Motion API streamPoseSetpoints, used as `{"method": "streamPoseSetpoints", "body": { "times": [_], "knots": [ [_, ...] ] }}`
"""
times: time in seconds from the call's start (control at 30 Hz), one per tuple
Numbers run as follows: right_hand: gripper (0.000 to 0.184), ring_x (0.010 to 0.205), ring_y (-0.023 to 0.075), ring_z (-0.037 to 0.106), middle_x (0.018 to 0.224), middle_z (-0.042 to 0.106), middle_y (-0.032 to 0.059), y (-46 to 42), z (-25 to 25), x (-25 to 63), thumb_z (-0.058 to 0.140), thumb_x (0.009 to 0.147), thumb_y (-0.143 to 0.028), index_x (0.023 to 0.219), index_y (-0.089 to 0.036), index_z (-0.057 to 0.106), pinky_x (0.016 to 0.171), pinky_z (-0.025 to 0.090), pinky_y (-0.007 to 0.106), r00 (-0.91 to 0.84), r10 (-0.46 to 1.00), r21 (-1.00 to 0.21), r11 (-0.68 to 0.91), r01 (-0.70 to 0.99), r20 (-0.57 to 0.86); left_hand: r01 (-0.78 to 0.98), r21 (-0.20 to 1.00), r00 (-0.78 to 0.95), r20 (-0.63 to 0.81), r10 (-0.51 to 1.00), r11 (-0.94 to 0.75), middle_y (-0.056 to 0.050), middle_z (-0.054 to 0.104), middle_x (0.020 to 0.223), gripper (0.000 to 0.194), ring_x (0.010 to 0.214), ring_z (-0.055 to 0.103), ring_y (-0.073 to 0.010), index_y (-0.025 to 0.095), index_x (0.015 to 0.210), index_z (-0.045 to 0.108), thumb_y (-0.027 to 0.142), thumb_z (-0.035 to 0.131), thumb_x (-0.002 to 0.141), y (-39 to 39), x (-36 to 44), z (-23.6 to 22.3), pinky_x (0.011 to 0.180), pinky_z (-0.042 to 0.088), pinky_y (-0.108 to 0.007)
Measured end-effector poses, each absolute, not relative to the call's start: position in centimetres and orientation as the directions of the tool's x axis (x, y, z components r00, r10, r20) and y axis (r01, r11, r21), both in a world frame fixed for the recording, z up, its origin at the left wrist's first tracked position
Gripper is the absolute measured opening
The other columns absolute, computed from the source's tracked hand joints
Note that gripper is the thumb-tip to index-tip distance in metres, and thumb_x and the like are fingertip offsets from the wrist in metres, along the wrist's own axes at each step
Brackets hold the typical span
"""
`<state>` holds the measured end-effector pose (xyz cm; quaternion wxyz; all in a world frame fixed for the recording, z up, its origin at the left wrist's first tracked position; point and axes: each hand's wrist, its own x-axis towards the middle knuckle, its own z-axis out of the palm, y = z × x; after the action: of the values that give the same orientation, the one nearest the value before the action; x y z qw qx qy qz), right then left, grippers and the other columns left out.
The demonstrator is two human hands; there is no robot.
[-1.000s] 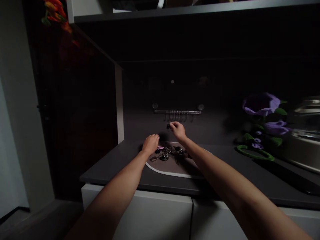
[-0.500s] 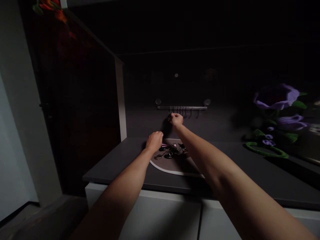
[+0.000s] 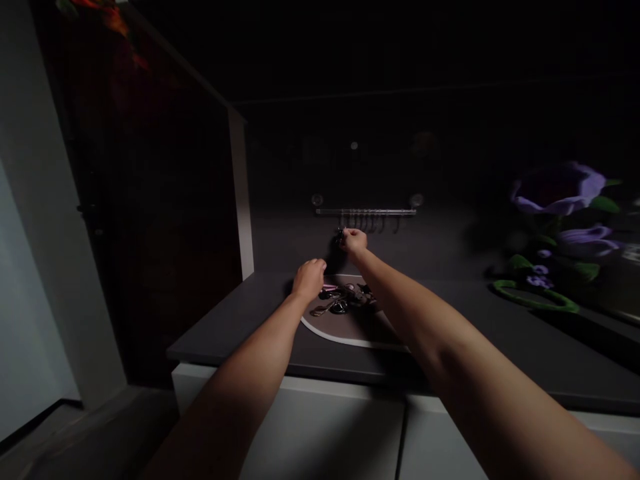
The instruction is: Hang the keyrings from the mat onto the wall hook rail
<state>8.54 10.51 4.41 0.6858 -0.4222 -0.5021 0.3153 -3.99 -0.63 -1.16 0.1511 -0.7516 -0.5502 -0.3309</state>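
Observation:
My right hand [image 3: 355, 240] is closed in a pinch just below a clear rail [image 3: 366, 212] on the back wall. At its fingertips is a small, dark, glinting thing that looks like keys [image 3: 340, 235]; its details are lost in shadow. Several small hooks [image 3: 380, 225] hang along the rail. Lower and to the left, my left hand [image 3: 309, 279] is curled over the left edge of a brown mat with a white rim [image 3: 340, 339]. Its fingertips are hidden, so anything in them cannot be made out. Beside it lies a pile of keychains and rings [image 3: 345, 298].
The dark countertop [image 3: 220, 327] sits over white cabinets [image 3: 325, 427]. Purple fabric flowers [image 3: 560, 193] and a green ring [image 3: 535, 300] are on the right. A pale side panel [image 3: 241, 193] rises at left, with a dark door [image 3: 160, 233] beyond it.
My right hand has drawn slightly down from the rail, still pinching the small dark thing. My left hand has stayed at the mat's edge. The view has shifted a little.

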Motion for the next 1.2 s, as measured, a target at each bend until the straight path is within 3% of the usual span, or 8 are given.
{"method": "streamPoseSetpoints", "body": {
  "times": [0.1,0.33,0.53,0.97,1.2],
  "knots": [
    [0.011,0.047,0.0049,0.046,0.06,0.052,-0.0025,9.7,4.6,8.5,0.052,0.073,-0.024,0.076,-0.014,0.055,0.05,0.044,0.019,0.304,0.881,-0.913,0.4,-0.073,0.362,0.931,0.132,0.174,0.66,0.731,-0.341,-0.005,0.059,0.09,0.025,0.086,0.053,-0.0145,0.02,0.089,0.056,0.02,0.03,0.087,-0.7,-4.1,-1.2,0.075,0.038,-0.025],
    [0.012,0.047,0.004,0.043,0.056,0.049,-0.0035,8.5,4.9,9.1,0.049,0.074,-0.018,0.081,-0.012,0.056,0.048,0.04,0.015,0.241,0.9,-0.927,0.374,-0.002,0.363,0.926,0.121,0.19,0.669,0.718,-0.357,-0.005,0.06,0.089,0.027,0.085,0.053,-0.0149,0.019,0.087,0.057,0.022,0.03,0.087,-0.8,-4.1,-1.2,0.074,0.038,-0.025],
    [0.012,0.05,0.0037,0.046,0.064,0.055,0.0002,6.8,4.9,9.8,0.049,0.072,-0.009,0.081,-0.012,0.056,0.05,0.039,0.015,0.143,0.938,-0.948,0.319,-0.01,0.315,0.898,0.14,0.232,0.656,0.718,-0.418,-0.005,0.06,0.089,0.026,0.087,0.053,-0.0154,0.02,0.087,0.059,0.023,0.033,0.086,-1.0,-4.1,-1.2,0.077,0.038,-0.026],
    [0.009,0.054,0.0049,0.05,0.074,0.06,0.0029,1.9,4.1,11.9,0.053,0.071,-0.009,0.078,-0.013,0.057,0.054,0.043,0.018,-0.02,0.973,-0.973,0.227,-0.041,0.228,0.829,0.137,0.332,0.66,0.674,-0.542,-0.004,0.06,0.089,0.023,0.086,0.053,-0.0146,0.02,0.089,0.061,0.022,0.039,0.083,-1.2,-4.4,-1.3,0.078,0.038,-0.025],
    [0.009,0.055,0.005,0.051,0.073,0.061,0.0022,-0.7,1.7,12.5,0.055,0.072,-0.013,0.08,-0.013,0.058,0.057,0.043,0.018,-0.111,0.96,-0.966,0.26,0.015,0.257,0.765,0.206,0.425,0.551,0.718,-0.61,-0.004,0.063,0.087,0.021,0.084,0.054,-0.0144,0.018,0.084,0.064,0.024,0.046,0.079,-1.6,-4.7,-0.7,0.078,0.038,-0.024]
  ]
}}
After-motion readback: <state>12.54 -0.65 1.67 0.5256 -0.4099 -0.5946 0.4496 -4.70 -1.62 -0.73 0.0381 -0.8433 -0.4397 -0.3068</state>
